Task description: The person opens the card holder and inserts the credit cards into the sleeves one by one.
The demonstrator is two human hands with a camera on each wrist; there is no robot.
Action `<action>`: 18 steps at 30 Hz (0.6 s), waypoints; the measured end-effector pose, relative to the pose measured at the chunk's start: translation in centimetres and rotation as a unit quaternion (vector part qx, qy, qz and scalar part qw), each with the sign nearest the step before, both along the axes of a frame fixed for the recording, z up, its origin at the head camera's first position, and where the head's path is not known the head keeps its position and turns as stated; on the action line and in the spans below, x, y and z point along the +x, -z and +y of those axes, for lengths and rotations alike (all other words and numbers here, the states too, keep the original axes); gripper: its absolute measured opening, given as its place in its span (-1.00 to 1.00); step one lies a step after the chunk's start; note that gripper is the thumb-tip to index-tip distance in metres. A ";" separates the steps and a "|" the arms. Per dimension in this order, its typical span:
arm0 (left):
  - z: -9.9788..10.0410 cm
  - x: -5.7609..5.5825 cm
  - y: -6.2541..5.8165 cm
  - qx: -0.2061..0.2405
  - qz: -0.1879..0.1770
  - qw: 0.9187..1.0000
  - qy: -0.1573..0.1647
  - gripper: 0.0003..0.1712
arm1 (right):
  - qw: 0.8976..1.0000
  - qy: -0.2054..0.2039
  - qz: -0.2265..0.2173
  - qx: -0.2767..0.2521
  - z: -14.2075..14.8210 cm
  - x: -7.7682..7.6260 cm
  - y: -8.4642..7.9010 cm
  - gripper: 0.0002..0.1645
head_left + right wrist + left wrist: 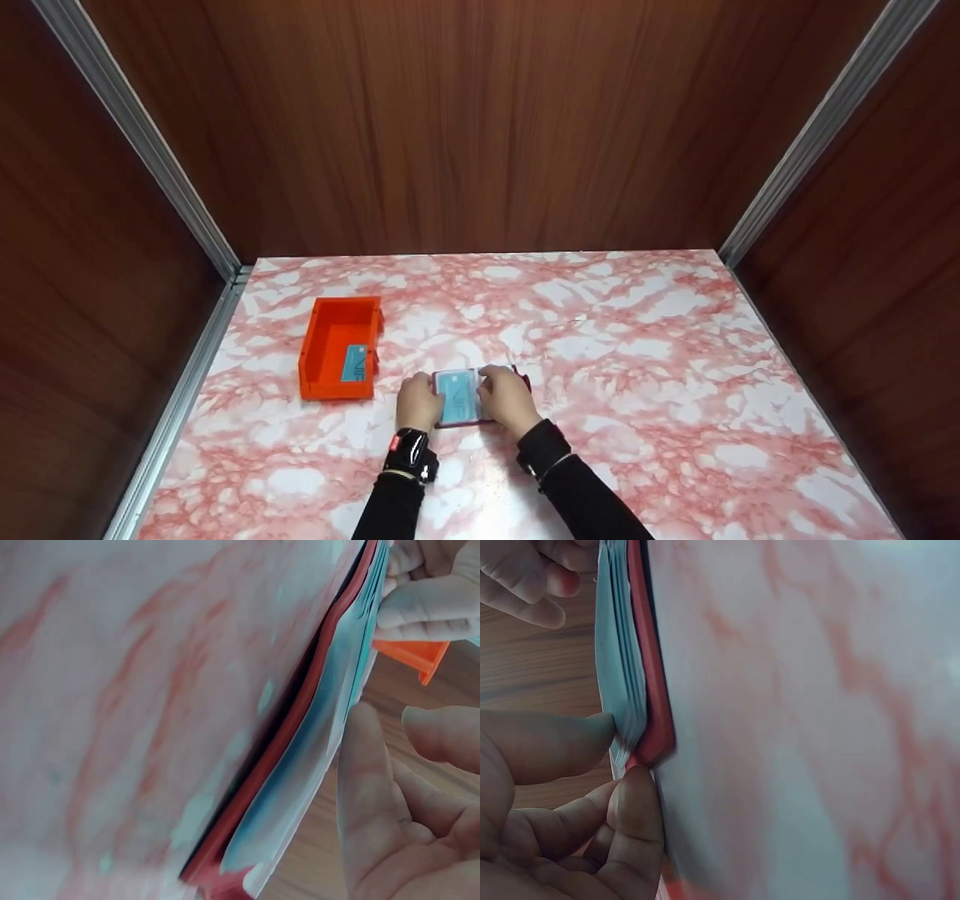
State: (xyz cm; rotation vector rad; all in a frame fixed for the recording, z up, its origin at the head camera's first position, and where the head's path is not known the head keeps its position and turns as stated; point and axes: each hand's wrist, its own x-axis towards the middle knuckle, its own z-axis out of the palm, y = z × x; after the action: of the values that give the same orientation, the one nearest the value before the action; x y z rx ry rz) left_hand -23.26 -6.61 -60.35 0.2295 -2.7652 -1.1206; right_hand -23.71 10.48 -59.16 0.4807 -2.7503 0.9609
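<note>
A red card holder (468, 424) lies spread on the table, its clear sleeves holding light-blue cards (456, 397). My left hand (418, 401) grips its left end, the thumb on top of the sleeves and curled fingers at the red cover's corner. From the side, the left wrist view shows the stacked sleeves (622, 652) above the red cover (651, 675). My right hand (508, 397) is over the right half; one fingertip touches the sleeve edge, while another finger (442, 735) stands apart from it. That hand hides much of the right half.
An orange-red bin (337, 391) stands to the left of my left hand, with a blue card (354, 364) inside near its right wall. The table (637, 360) has a red-and-white marbled top. Brown wood-look panels (480, 135) and grey metal rails (817, 127) enclose it.
</note>
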 end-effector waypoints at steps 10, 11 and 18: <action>-0.1 -0.1 0.4 -0.002 0.012 1.000 0.001 -0.82 | 0.998 0.036 0.046 -0.002 1.1 -0.6 0.1 -0.70; -0.1 -0.1 0.4 -0.001 0.008 1.000 0.000 -0.82 | 0.998 0.038 0.049 -0.001 1.2 -0.6 0.1 -0.70; 0.0 -0.1 0.3 -0.003 -0.004 1.000 -0.001 -0.80 | 0.996 0.051 0.068 0.000 1.8 -0.8 0.1 -0.71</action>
State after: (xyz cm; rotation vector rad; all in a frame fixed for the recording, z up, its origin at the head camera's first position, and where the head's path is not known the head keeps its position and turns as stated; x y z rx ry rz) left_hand -23.34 -6.60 -60.64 0.2363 -2.7737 -1.1119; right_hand -24.54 12.32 -59.27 0.3873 -2.6260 0.8706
